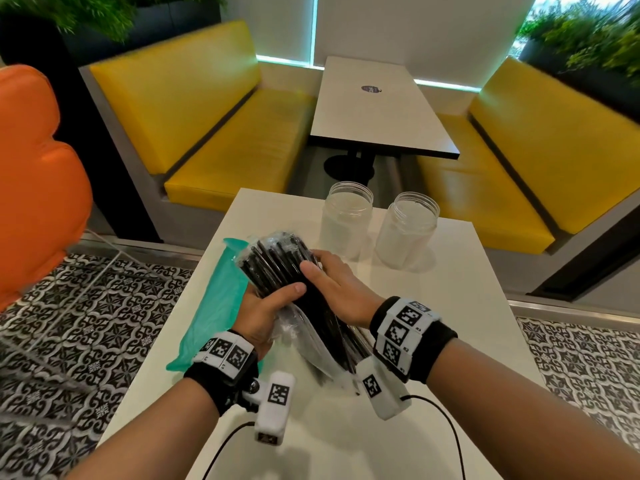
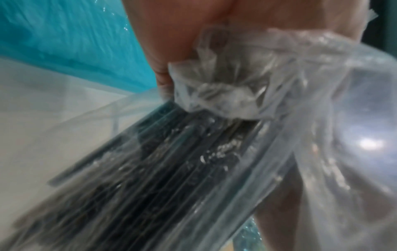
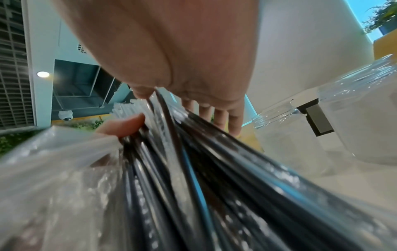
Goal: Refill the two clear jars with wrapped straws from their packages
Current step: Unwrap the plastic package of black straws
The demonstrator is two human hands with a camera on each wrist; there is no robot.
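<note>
A bundle of black wrapped straws (image 1: 277, 265) sticks out of a clear plastic package (image 1: 304, 337) held over the white table (image 1: 450, 306). My left hand (image 1: 263, 313) grips the bunched package (image 2: 225, 88) low down, thumb across the straws (image 2: 171, 161). My right hand (image 1: 332, 282) wraps around the straws (image 3: 193, 161) from the right side. Two clear empty jars (image 1: 346, 220) (image 1: 405, 230) stand upright side by side just beyond the hands; both show at the right in the right wrist view, the nearer jar (image 3: 285, 141) and the other (image 3: 365, 110).
A teal straw package (image 1: 214, 299) lies flat on the table's left side under the bundle. Yellow booth benches (image 1: 235, 133) and a second white table (image 1: 377, 109) stand beyond. An orange chair (image 1: 34, 168) is at the left. Patterned tile floor surrounds the table.
</note>
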